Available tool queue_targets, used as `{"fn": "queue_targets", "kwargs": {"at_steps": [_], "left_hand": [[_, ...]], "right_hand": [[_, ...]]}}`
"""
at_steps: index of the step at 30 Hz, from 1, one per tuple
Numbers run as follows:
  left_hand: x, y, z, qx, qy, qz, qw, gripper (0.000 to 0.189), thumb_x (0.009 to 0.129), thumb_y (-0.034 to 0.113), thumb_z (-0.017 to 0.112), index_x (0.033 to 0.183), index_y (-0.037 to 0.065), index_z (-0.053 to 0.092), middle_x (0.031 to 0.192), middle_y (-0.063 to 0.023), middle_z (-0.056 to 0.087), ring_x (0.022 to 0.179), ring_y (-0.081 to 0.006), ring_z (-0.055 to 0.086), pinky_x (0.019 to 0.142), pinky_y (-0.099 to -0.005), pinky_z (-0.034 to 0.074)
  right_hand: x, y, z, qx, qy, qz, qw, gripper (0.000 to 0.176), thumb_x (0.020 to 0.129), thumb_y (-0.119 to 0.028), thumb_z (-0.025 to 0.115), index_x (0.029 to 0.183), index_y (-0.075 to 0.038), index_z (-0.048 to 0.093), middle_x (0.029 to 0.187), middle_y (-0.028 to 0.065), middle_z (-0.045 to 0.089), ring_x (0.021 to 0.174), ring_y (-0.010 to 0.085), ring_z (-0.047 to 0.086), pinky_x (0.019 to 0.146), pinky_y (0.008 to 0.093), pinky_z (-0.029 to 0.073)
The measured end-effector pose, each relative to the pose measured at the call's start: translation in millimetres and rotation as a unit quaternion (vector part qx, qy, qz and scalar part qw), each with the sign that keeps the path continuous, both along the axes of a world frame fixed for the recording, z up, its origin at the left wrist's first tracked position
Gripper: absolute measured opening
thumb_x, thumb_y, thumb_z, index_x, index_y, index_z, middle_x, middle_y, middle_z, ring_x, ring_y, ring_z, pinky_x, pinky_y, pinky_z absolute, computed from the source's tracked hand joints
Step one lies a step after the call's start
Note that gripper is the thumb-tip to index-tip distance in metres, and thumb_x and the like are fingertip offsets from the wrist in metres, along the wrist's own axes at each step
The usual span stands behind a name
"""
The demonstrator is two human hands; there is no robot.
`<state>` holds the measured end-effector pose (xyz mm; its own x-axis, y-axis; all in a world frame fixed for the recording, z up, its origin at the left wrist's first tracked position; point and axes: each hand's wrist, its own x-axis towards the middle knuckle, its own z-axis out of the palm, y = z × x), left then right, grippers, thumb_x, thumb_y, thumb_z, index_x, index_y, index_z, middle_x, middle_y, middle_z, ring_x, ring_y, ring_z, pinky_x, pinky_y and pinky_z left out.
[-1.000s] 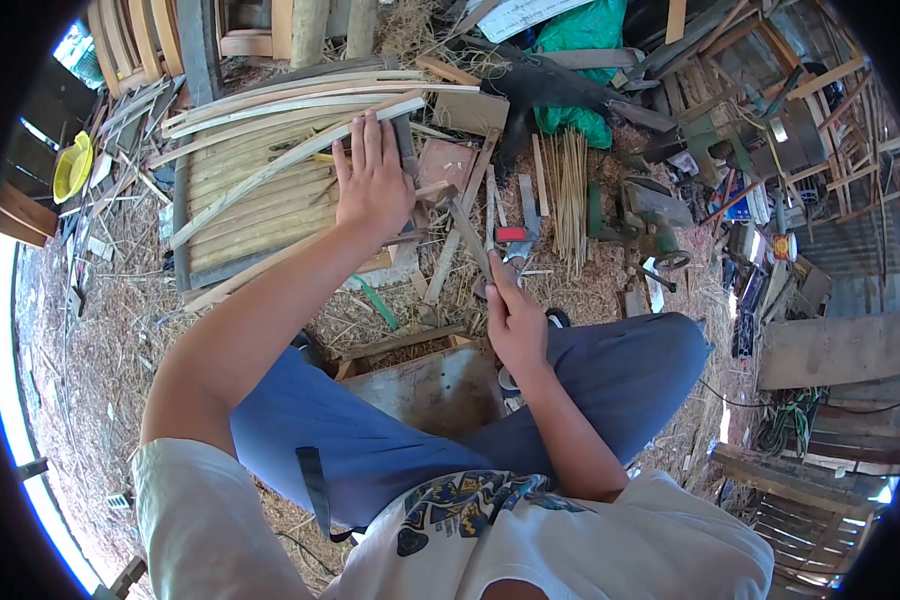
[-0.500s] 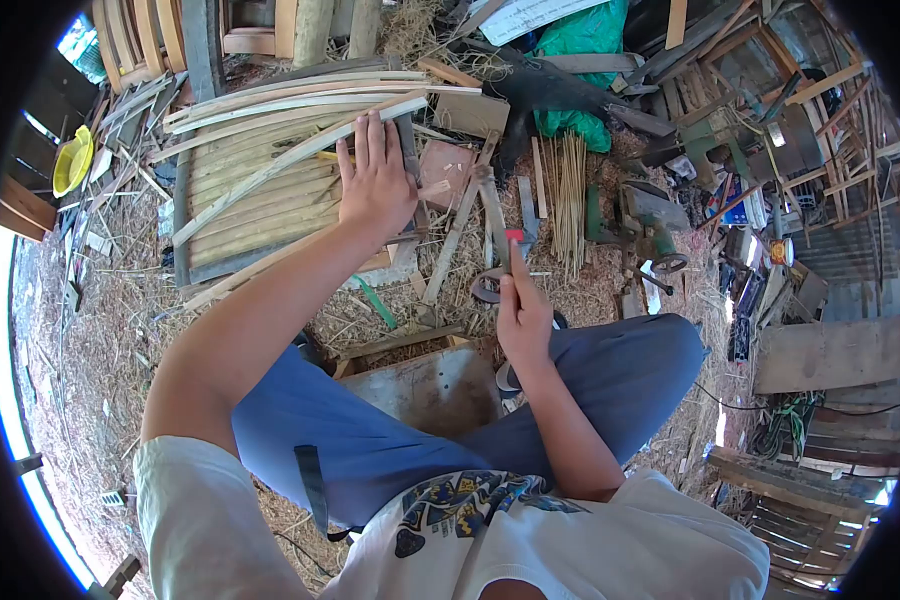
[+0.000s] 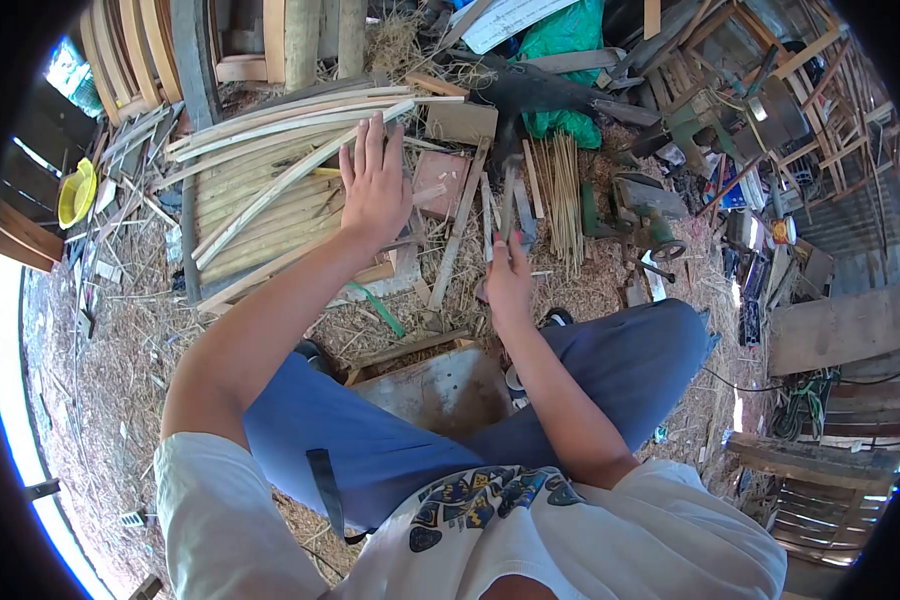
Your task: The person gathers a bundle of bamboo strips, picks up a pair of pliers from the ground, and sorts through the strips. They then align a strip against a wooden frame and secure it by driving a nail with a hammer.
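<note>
My left hand (image 3: 374,195) lies with its fingers stretched out over the upper end of a pale wood strip (image 3: 270,205). The strip slants across a frame of wooden slats (image 3: 255,190) on the ground, beside more long strips (image 3: 300,112). In my right hand (image 3: 510,285) is what looks like a hammer (image 3: 509,195), its handle in closed fingers and its narrow grey end pointing away from me. A bit of red shows at the grip. A reddish-brown block (image 3: 441,183) sits between the two hands.
A bundle of thin sticks (image 3: 565,205) and a green metal vise-like machine (image 3: 650,220) stand to the right. Between my legs is a wooden box (image 3: 435,385). Green plastic (image 3: 560,80) lies at the back, and a yellow basin (image 3: 77,193) at far left. Wood scraps and shavings cover the ground.
My right hand has swung the hammer so that it now points straighter ahead. My left hand remains over the strip with its fingers slightly raised, and the view has shifted a little.
</note>
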<state>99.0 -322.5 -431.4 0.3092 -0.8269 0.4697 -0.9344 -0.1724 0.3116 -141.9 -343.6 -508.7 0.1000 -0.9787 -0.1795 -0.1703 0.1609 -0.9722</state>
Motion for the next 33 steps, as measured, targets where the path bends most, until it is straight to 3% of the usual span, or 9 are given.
{"fn": "queue_targets", "kwargs": {"at_steps": [3, 7, 9, 15, 19, 22, 24, 27, 33], "left_hand": [[0.7, 5.3, 11.5, -0.075, -0.011, -0.072, 0.995, 0.061, 0.091, 0.008, 0.053, 0.150, 0.006, 0.038, 0.161, -0.0209, 0.026, 0.150, -0.0416, 0.025, 0.120, -0.0585, 0.019], [2.7, 29.8, 35.0, -0.063, -0.025, -0.146, 0.987, 0.045, 0.088, 0.007, 0.059, 0.132, 0.005, 0.051, 0.139, -0.0168, 0.046, 0.130, -0.0384, 0.045, 0.110, -0.0526, 0.033], [2.7, 42.2, 37.8, -0.008, -0.050, -0.151, 0.987, 0.031, 0.086, 0.011, 0.064, 0.116, 0.005, 0.057, 0.118, -0.0123, 0.054, 0.113, -0.0339, 0.053, 0.098, -0.0460, 0.042], [10.3, 77.1, 26.5, 0.131, -0.006, -0.038, 0.991, 0.021, 0.090, 0.013, 0.065, 0.110, 0.008, 0.060, 0.110, -0.0123, 0.056, 0.111, -0.0347, 0.057, 0.093, -0.0485, 0.048], [21.1, 84.4, 20.7, 0.160, -0.050, -0.055, 0.984, 0.018, 0.095, 0.016, 0.062, 0.112, 0.010, 0.059, 0.111, -0.0103, 0.057, 0.108, -0.0340, 0.061, 0.091, -0.0486, 0.051], [27.3, 87.8, 25.3, 0.146, -0.047, -0.046, 0.987, 0.016, 0.099, 0.017, 0.059, 0.113, 0.010, 0.059, 0.110, -0.0113, 0.058, 0.098, -0.0366, 0.065, 0.084, -0.0498, 0.053], [24.1, 94.2, 55.7, 0.151, 0.014, -0.001, 0.988, 0.014, 0.102, 0.017, 0.055, 0.113, 0.009, 0.059, 0.109, -0.0137, 0.060, 0.092, -0.0400, 0.067, 0.078, -0.0517, 0.054], [36.0, 113.2, 93.1, 0.059, 0.069, 0.019, 0.996, 0.012, 0.102, 0.016, 0.054, 0.111, 0.007, 0.057, 0.108, -0.0180, 0.061, 0.086, -0.0444, 0.066, 0.069, -0.0569, 0.054], [100.9, 140.0, 101.1, 0.066, 0.103, 0.017, 0.992, 0.020, 0.104, 0.018, 0.047, 0.111, 0.003, 0.059, 0.100, -0.0240, 0.067, 0.092, -0.0477, 0.064, 0.078, -0.0571, 0.050]], "right_hand": [[-3.7, -37.7, -99.2, 0.010, 0.106, 0.013, 0.994, 0.050, 0.096, -0.017, 0.063, 0.145, -0.006, 0.055, 0.082, 0.0061, 0.065, 0.067, 0.0174, 0.060, 0.059, 0.0345, 0.047], [-16.7, -27.5, -99.3, -0.032, 0.354, 0.117, 0.927, 0.058, 0.090, -0.016, 0.065, 0.145, -0.007, 0.054, 0.100, 0.0190, 0.073, 0.085, 0.0325, 0.070, 0.074, 0.0464, 0.053], [-24.1, -22.7, -103.5, -0.010, 0.359, 0.132, 0.924, 0.060, 0.089, -0.016, 0.066, 0.147, -0.009, 0.053, 0.109, 0.0233, 0.073, 0.093, 0.0384, 0.071, 0.081, 0.0504, 0.054], [-26.3, -22.1, -139.6, -0.027, 0.327, 0.137, 0.935, 0.060, 0.088, -0.015, 0.067, 0.147, -0.011, 0.053, 0.107, 0.0220, 0.073, 0.099, 0.0396, 0.070, 0.085, 0.0491, 0.055], [-6.3, -28.8, -137.0, -0.020, 0.349, 0.075, 0.934, 0.044, 0.085, -0.008, 0.066, 0.129, -0.002, 0.064, 0.116, 0.0290, 0.067, 0.111, 0.0457, 0.064, 0.095, 0.0522, 0.051], [19.4, -51.4, -134.6, -0.187, 0.182, -0.033, 0.965, 0.039, 0.089, -0.005, 0.064, 0.128, -0.001, 0.064, 0.116, 0.0262, 0.066, 0.112, 0.0435, 0.062, 0.096, 0.0494, 0.051], [40.2, -58.2, -89.6, -0.239, 0.025, -0.070, 0.968, 0.037, 0.092, -0.003, 0.060, 0.129, -0.002, 0.063, 0.115, 0.0243, 0.064, 0.111, 0.0401, 0.062, 0.094, 0.0449, 0.051], [64.5, -44.0, 22.5, -0.323, 0.027, -0.032, 0.945, 0.033, 0.092, -0.002, 0.061, 0.126, -0.002, 0.063, 0.111, 0.0201, 0.065, 0.106, 0.0347, 0.064, 0.089, 0.0406, 0.052], [133.6, -29.0, 102.3, -0.411, 0.094, 0.247, 0.872, 0.022, 0.092, -0.009, 0.064, 0.114, -0.005, 0.066, 0.112, 0.0126, 0.067, 0.110, 0.0334, 0.062, 0.094, 0.0455, 0.049]]}}
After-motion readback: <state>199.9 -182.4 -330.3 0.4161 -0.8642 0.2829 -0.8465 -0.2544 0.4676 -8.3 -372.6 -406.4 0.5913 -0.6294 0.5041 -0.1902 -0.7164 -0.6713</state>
